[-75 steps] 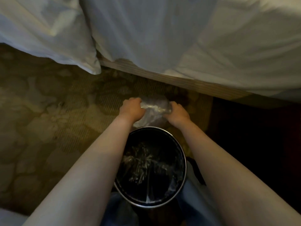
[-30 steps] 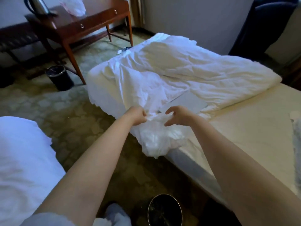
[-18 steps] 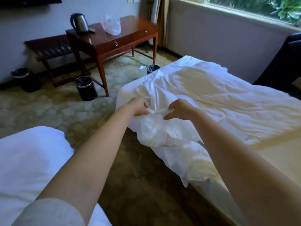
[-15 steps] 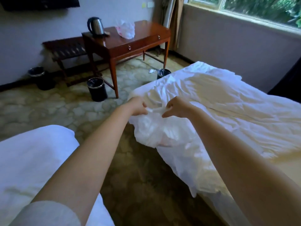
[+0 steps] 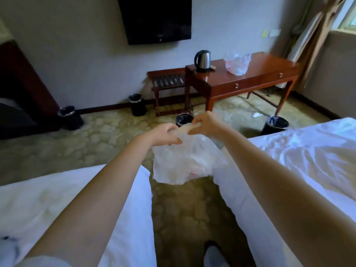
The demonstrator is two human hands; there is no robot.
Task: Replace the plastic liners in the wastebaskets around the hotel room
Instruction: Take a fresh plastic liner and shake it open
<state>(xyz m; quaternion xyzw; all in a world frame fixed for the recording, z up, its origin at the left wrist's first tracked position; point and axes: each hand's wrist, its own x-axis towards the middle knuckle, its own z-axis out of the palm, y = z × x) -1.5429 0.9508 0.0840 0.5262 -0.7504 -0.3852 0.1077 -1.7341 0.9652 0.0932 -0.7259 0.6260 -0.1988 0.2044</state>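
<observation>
Liner (image 5: 185, 160) hangs from left hand (image 5: 163, 134) and right hand (image 5: 205, 123)

Daylight enters from window (image 5: 348, 18), far right beyond right hand (image 5: 207, 124). Room dim; floor below hands in shadow. Glare on desk top (image 5: 256, 72) behind hands. Wide-angle bowing, soft blur toward frame edges.

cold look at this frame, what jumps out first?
Dead centre, the left hand and right hand grip the twisted neck of a translucent plastic bag that hangs over the carpeted aisle between two white beds. Beyond it, four black wastebaskets dot the floor, one just behind the hands by the wooden desk. A steel kettle stands on the desk, under a dark wall TV.
</observation>
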